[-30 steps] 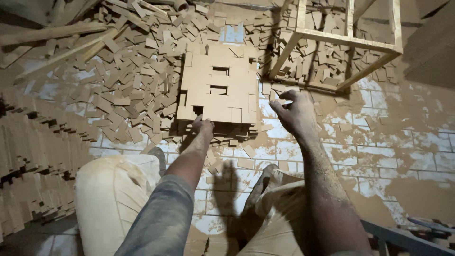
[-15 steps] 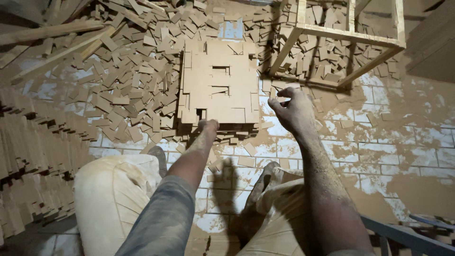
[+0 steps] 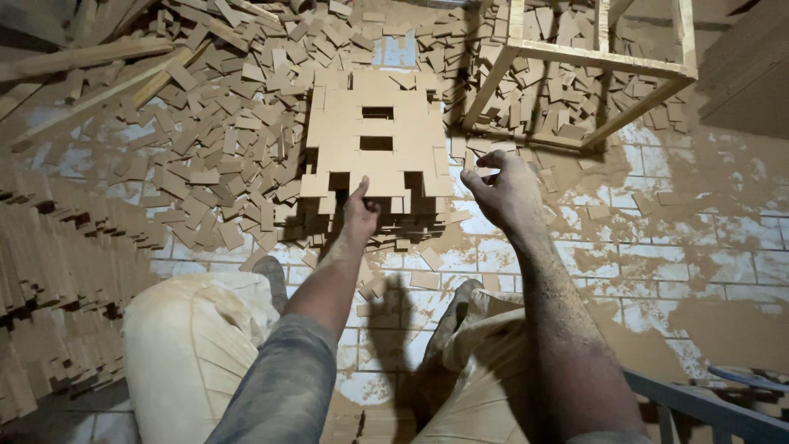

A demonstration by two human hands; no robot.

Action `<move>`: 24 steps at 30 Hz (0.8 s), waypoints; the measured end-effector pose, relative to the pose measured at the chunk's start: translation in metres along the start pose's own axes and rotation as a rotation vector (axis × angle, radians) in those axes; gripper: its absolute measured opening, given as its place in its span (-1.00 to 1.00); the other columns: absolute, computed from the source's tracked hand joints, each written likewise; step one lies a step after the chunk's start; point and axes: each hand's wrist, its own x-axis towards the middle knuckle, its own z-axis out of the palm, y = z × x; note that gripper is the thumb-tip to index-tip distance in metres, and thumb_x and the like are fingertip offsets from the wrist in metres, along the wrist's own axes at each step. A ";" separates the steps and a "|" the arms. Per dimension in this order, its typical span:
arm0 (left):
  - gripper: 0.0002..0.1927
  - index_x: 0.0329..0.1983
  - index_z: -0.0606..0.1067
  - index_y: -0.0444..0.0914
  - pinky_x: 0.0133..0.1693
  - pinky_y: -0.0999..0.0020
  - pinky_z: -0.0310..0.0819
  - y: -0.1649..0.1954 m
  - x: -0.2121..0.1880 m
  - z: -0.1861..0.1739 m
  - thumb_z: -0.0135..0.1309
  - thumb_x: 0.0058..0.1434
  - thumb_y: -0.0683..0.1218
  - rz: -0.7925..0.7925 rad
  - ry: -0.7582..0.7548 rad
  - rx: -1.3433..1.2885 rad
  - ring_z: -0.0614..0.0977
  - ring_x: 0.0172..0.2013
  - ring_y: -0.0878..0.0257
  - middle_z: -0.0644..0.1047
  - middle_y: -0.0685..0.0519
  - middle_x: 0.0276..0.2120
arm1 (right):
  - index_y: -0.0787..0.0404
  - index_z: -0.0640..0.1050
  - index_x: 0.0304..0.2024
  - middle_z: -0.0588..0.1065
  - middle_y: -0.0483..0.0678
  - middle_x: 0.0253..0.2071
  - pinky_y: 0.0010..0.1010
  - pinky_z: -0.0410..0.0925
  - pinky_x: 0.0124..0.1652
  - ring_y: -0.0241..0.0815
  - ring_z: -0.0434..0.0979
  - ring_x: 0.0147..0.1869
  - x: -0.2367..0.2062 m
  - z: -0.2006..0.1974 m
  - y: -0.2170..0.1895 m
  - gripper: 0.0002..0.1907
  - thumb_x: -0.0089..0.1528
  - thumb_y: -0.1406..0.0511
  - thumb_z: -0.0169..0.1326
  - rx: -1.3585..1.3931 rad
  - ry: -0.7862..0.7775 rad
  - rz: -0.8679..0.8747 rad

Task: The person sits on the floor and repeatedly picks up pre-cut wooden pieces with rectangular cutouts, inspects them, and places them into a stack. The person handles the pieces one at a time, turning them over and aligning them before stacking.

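Observation:
A stack of brown slotted boards [image 3: 374, 123] lies on the dusty tiled floor in front of me, its top board notched along the edges with two rectangular holes. My left hand [image 3: 360, 215] is at the stack's near edge, thumb on top, pinching the top board. My right hand [image 3: 503, 191] hovers just off the stack's near right corner, fingers curled and apart, holding nothing. My knees in pale trousers show below.
Small brown offcuts [image 3: 222, 156] are heaped left of and behind the stack. A bare wooden frame [image 3: 604, 57] stands at the upper right. Rows of stacked boards [image 3: 57, 279] fill the left edge. A blue metal bar [image 3: 707, 403] crosses the lower right corner.
My left hand stays at the stack's near edge. My right hand has shifted slightly toward the stack's corner. The top board now sits squarer on the pile.

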 end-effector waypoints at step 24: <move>-0.59 0.24 0.42 -0.35 0.02 0.09 0.57 0.143 -0.163 -0.017 0.17 0.33 -0.31 0.139 -0.754 0.126 0.62 0.04 0.06 0.51 -0.13 0.08 | 0.44 0.50 -0.41 0.34 -0.11 -0.57 -0.51 0.08 -0.55 -0.40 0.18 -0.55 0.021 0.021 -0.027 -0.51 0.45 0.14 0.11 0.599 -0.164 -0.004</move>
